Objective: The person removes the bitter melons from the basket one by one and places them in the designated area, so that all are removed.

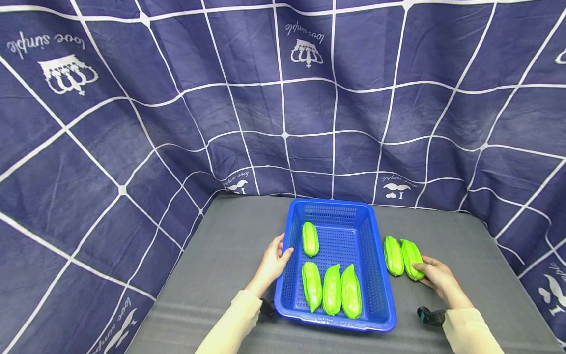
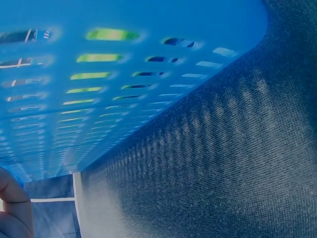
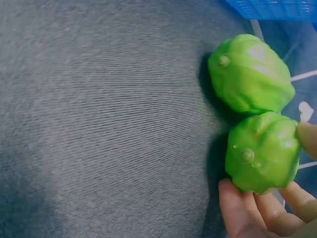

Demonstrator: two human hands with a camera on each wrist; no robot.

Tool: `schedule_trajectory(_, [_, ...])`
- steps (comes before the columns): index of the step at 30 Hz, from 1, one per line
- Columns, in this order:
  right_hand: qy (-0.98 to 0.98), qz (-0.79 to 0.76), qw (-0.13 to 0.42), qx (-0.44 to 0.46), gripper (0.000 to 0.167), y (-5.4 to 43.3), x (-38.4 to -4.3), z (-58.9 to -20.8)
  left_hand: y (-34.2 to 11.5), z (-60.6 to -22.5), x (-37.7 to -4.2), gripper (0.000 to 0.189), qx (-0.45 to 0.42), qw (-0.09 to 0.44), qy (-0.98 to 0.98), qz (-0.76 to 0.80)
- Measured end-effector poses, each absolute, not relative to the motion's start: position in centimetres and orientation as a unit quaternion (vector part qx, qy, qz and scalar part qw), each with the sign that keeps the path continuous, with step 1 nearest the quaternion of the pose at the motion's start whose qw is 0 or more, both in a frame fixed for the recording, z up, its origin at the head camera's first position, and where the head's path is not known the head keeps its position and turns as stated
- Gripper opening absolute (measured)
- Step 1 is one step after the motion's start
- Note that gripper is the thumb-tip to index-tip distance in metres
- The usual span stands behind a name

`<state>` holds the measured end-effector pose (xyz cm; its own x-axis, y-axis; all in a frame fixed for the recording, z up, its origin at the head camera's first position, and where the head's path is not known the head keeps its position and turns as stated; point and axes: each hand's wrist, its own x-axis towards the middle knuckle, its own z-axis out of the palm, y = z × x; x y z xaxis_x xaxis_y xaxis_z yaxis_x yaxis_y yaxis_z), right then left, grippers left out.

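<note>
A blue plastic basket (image 1: 333,323) with slotted walls stands on the grey table. My left hand (image 1: 270,260) holds its left rim, the thumb over the edge and the fingers outside. Several long, glossy green toy vegetables (image 1: 331,290) lie in the basket, one of them farther back. Two more lie side by side just right of it. My right hand (image 1: 438,278) grips the outer green vegetable (image 3: 262,153), thumb on one side and fingers on the other. The inner green vegetable (image 3: 250,74) touches it and is not held. In the left wrist view, the basket wall fills much of the frame.
A grey cloth-covered surface (image 1: 212,246) lies beneath everything. Dark blue curtains (image 1: 247,108) with white grid lines hang behind and at the sides. A black strap-like device (image 1: 431,316) sits by the right wrist, and another dark one (image 1: 268,309) by the left.
</note>
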<state>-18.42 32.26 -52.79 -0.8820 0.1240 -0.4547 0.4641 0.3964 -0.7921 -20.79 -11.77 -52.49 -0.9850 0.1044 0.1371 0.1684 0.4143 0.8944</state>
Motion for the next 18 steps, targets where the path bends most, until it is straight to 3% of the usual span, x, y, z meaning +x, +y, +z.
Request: schedule_trajectory(18, [0.815, -0.515, 0.137, 0.226, 0.091, 33.7, -19.0, -54.9, -11.8, -52.4, -20.6, 0.053, -0.078, 0.033, -0.846, -0.527])
